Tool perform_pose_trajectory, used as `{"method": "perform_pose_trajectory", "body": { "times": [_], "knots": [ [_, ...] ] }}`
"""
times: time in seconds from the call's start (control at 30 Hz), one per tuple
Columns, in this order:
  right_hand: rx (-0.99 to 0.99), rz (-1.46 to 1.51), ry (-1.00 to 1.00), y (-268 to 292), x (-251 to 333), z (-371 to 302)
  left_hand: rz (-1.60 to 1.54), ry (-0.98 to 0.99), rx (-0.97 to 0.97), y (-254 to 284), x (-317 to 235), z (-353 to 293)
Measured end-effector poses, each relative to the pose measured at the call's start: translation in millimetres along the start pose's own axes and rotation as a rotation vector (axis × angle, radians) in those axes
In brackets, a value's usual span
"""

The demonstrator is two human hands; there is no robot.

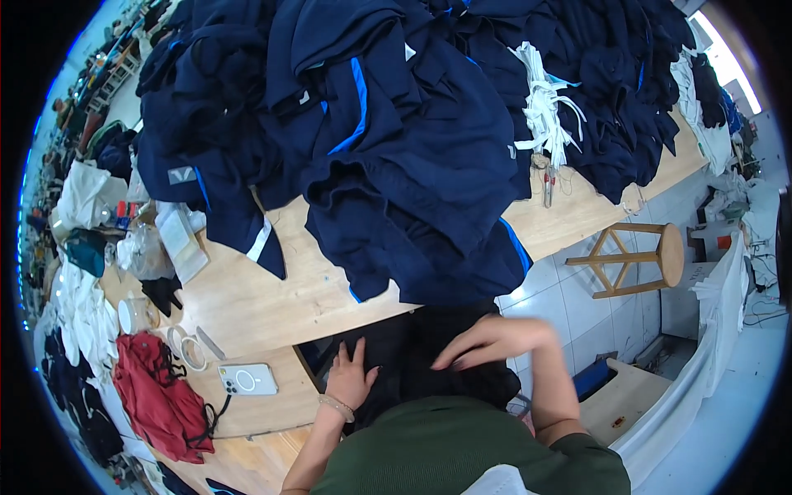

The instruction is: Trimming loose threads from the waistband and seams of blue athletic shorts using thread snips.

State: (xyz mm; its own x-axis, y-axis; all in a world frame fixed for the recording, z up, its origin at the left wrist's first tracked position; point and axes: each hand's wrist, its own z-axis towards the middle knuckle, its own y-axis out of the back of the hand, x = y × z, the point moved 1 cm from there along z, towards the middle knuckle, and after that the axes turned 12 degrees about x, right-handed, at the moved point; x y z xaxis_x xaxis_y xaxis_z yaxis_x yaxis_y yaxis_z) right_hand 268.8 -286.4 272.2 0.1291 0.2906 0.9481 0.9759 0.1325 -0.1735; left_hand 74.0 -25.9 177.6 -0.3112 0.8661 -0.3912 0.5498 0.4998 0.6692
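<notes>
Black cloth covers my lap at the table's edge; whether it is a loose garment or what I wear, I cannot make out. My left hand lies on its left side with the fingers spread. Over its right side is my right hand, slightly blurred, its fingers stretched to the left and apart, with nothing visible in them. Just beyond both hands, a navy garment with bright blue trim hangs a little over the table edge. It lies at the front of a large heap of navy garments.
On the wooden table are a bundle of white strips, small thread snips, tape rolls, a phone and a red drawstring bag. A wooden stool stands at the right, near white draped cloth.
</notes>
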Motion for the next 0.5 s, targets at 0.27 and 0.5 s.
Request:
{"method": "perform_pose_trajectory", "body": {
  "times": [0.27,0.5],
  "knots": [
    [-1.819,-0.738,-0.773,158,-77,-131,-0.205,-0.634,0.255,104,-54,18],
    [-1.818,-0.588,-0.734,204,-141,-114,-0.418,-0.548,-0.208,148,-80,24]
  ]
}}
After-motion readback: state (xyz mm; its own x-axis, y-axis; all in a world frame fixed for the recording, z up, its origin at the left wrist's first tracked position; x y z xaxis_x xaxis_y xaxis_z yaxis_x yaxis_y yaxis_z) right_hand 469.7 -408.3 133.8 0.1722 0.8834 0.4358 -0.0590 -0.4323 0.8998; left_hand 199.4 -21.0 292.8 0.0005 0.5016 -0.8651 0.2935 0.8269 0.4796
